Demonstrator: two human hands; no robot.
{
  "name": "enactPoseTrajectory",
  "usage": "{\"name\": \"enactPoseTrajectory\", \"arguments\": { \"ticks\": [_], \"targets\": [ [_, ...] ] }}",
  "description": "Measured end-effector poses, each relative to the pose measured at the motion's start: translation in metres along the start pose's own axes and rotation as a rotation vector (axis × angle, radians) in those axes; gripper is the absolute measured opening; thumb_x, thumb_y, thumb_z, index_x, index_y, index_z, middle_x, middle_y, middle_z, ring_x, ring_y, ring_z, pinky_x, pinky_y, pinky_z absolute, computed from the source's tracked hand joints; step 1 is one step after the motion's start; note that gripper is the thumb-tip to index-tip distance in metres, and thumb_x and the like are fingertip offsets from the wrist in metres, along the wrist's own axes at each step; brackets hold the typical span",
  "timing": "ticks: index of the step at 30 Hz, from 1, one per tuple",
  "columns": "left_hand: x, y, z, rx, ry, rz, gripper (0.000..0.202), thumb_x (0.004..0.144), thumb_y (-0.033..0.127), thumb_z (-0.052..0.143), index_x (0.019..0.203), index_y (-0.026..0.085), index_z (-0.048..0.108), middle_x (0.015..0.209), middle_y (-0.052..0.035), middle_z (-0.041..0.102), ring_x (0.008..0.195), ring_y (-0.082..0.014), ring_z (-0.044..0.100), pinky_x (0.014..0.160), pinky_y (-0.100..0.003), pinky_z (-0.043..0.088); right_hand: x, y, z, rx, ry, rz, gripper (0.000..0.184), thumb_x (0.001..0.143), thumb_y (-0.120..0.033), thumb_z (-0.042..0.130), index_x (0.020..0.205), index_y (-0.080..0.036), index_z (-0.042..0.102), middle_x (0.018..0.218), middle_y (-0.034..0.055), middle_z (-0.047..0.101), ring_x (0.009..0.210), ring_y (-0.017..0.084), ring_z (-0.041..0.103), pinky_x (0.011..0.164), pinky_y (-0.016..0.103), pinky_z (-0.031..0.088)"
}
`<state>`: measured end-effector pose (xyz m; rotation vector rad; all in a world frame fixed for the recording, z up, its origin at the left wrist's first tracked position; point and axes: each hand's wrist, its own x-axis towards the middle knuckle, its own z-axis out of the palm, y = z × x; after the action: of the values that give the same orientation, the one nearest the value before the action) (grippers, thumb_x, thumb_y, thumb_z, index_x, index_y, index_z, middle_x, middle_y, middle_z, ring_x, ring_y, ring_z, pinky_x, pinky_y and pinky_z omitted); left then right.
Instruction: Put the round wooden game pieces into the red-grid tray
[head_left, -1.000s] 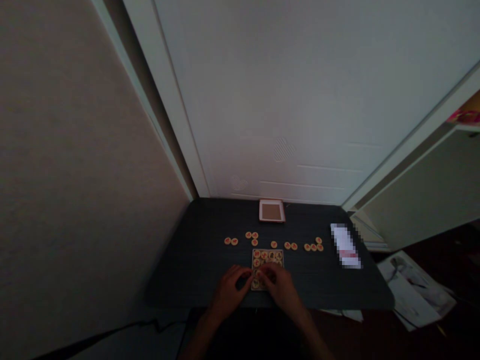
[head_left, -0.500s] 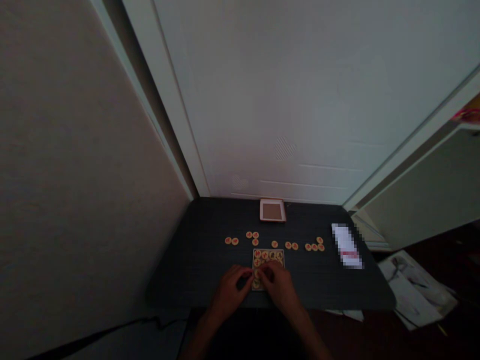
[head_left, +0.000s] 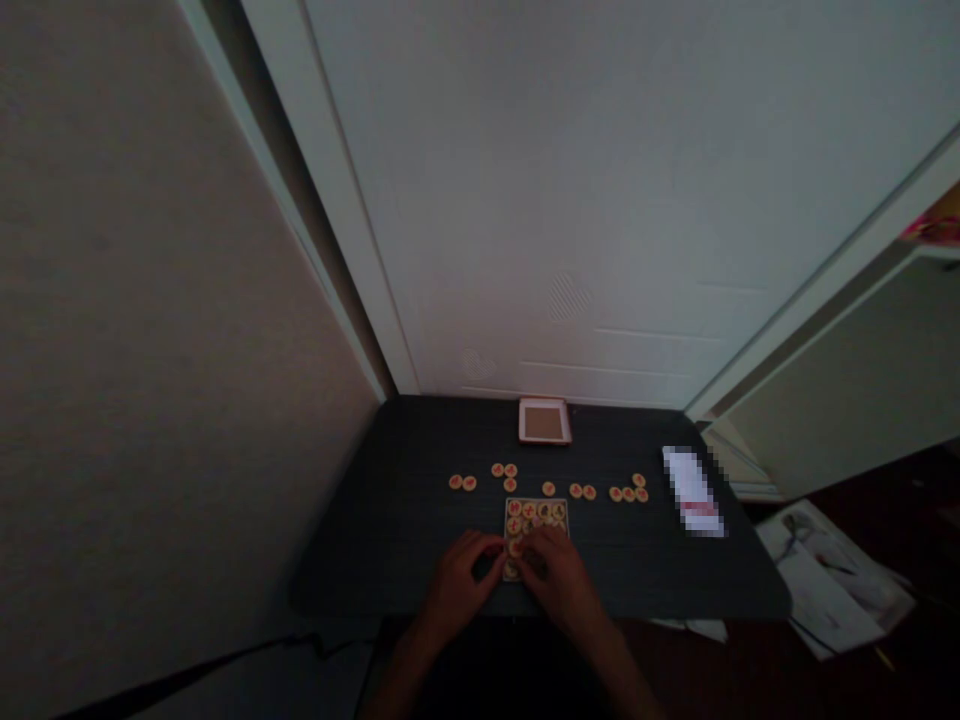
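A small square box [head_left: 537, 515] filled with round tan game pieces marked in red lies near the front of a dark table [head_left: 390, 520]. My left hand [head_left: 461, 580] rests curled against the box's left edge. My right hand [head_left: 559, 575] lies over the box's near half, fingers bent down onto the pieces; I cannot make out whether a piece is pinched. Loose round pieces [head_left: 577, 491] lie in a row just beyond the box, from the left pair [head_left: 462, 483] to the right cluster [head_left: 630, 490].
A square lid or tray [head_left: 544, 421] sits at the table's far edge by a white door. A blurred white packet [head_left: 691, 490] lies at the right side. Papers [head_left: 825, 580] lie on the floor to the right. A wall closes the left.
My right hand has shifted slightly toward me over the box. The left hand and the loose pieces stay where they were.
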<state>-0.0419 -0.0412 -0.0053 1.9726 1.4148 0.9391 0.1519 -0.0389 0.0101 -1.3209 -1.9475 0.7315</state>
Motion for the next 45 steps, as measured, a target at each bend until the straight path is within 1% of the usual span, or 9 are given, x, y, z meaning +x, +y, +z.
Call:
{"name": "enactPoseTrajectory", "arguments": {
  "ticks": [6, 10, 23, 25, 31, 36, 39, 41, 45],
  "targets": [
    [0.001, 0.002, -0.001, -0.003, -0.006, -0.010, 0.011, 0.093, 0.030, 0.060, 0.099, 0.027, 0.069, 0.091, -0.0017, 0.073, 0.087, -0.0197, 0.068, 0.083, -0.033, 0.055, 0.001, 0.000, 0.000, -0.010, -0.014, 0.024, 0.012, 0.092, -0.020, 0.062, 0.098, -0.026, 0.071, 0.096, 0.0050, 0.070, 0.095, 0.023, 0.066, 0.088, 0.036, 0.052],
    [0.001, 0.002, -0.001, -0.010, -0.027, -0.014, 0.012, 0.094, 0.030, 0.059, 0.100, 0.026, 0.068, 0.093, -0.0021, 0.072, 0.090, -0.0199, 0.067, 0.084, -0.034, 0.054, 0.001, -0.001, 0.001, -0.014, -0.008, 0.017, 0.012, 0.092, -0.020, 0.062, 0.098, -0.025, 0.071, 0.096, 0.0053, 0.070, 0.095, 0.023, 0.065, 0.088, 0.036, 0.052],
    [0.001, 0.006, -0.003, -0.006, -0.014, -0.015, 0.013, 0.094, 0.031, 0.059, 0.098, 0.027, 0.070, 0.090, -0.0018, 0.074, 0.089, -0.0207, 0.067, 0.085, -0.035, 0.054, 0.002, 0.000, 0.005, -0.039, -0.003, 0.018, 0.011, 0.095, -0.026, 0.060, 0.096, -0.025, 0.070, 0.096, 0.0059, 0.070, 0.095, 0.024, 0.065, 0.088, 0.037, 0.053],
    [0.002, 0.006, -0.003, -0.009, -0.017, -0.014, 0.013, 0.093, 0.031, 0.059, 0.099, 0.027, 0.070, 0.091, -0.0020, 0.074, 0.088, -0.0206, 0.068, 0.084, -0.035, 0.054, 0.002, 0.000, 0.007, -0.045, -0.006, 0.026, 0.011, 0.096, -0.026, 0.059, 0.096, -0.025, 0.070, 0.095, 0.0059, 0.070, 0.094, 0.024, 0.065, 0.088, 0.037, 0.053],
    [0.001, 0.005, -0.002, -0.006, -0.013, -0.011, 0.013, 0.094, 0.030, 0.059, 0.099, 0.027, 0.071, 0.094, -0.0018, 0.075, 0.091, -0.0204, 0.068, 0.089, -0.036, 0.053, 0.003, 0.001, 0.007, -0.048, -0.013, 0.027, 0.010, 0.095, -0.025, 0.060, 0.096, -0.025, 0.069, 0.096, 0.0057, 0.069, 0.094, 0.023, 0.065, 0.087, 0.037, 0.052],
    [0.000, 0.005, -0.003, -0.028, -0.007, -0.024, 0.016, 0.094, 0.031, 0.059, 0.103, 0.028, 0.071, 0.098, -0.0031, 0.075, 0.093, -0.0215, 0.069, 0.088, -0.036, 0.055, 0.002, 0.000, 0.002, -0.015, -0.033, 0.026, 0.010, 0.092, -0.023, 0.062, 0.099, -0.025, 0.069, 0.098, 0.0052, 0.069, 0.097, 0.023, 0.064, 0.089, 0.037, 0.052],
    [0.001, 0.006, -0.004, -0.045, -0.022, -0.034, 0.017, 0.095, 0.033, 0.058, 0.104, 0.028, 0.071, 0.099, -0.0038, 0.075, 0.093, -0.0215, 0.069, 0.089, -0.036, 0.056, 0.000, 0.000, -0.004, 0.003, -0.006, 0.028, 0.012, 0.093, -0.022, 0.059, 0.100, -0.025, 0.069, 0.100, 0.0057, 0.069, 0.098, 0.023, 0.064, 0.091, 0.038, 0.052],
    [0.001, 0.006, -0.004, -0.063, -0.023, -0.040, 0.017, 0.095, 0.033, 0.057, 0.105, 0.028, 0.071, 0.101, -0.0037, 0.074, 0.094, -0.0209, 0.069, 0.089, -0.035, 0.056, -0.001, 0.005, -0.010, 0.000, 0.040, 0.035, 0.013, 0.095, -0.024, 0.057, 0.100, -0.026, 0.069, 0.101, 0.0061, 0.069, 0.099, 0.024, 0.063, 0.092, 0.039, 0.052],
    [0.000, 0.004, -0.003, -0.089, -0.009, -0.051, 0.019, 0.096, 0.032, 0.056, 0.107, 0.028, 0.071, 0.107, -0.0040, 0.074, 0.099, -0.0207, 0.069, 0.089, -0.035, 0.057, -0.003, 0.020, -0.019, -0.041, 0.207, 0.079, 0.017, 0.095, -0.028, 0.055, 0.106, -0.025, 0.069, 0.105, 0.0095, 0.068, 0.102, 0.026, 0.062, 0.093, 0.042, 0.052]
  ]
}}
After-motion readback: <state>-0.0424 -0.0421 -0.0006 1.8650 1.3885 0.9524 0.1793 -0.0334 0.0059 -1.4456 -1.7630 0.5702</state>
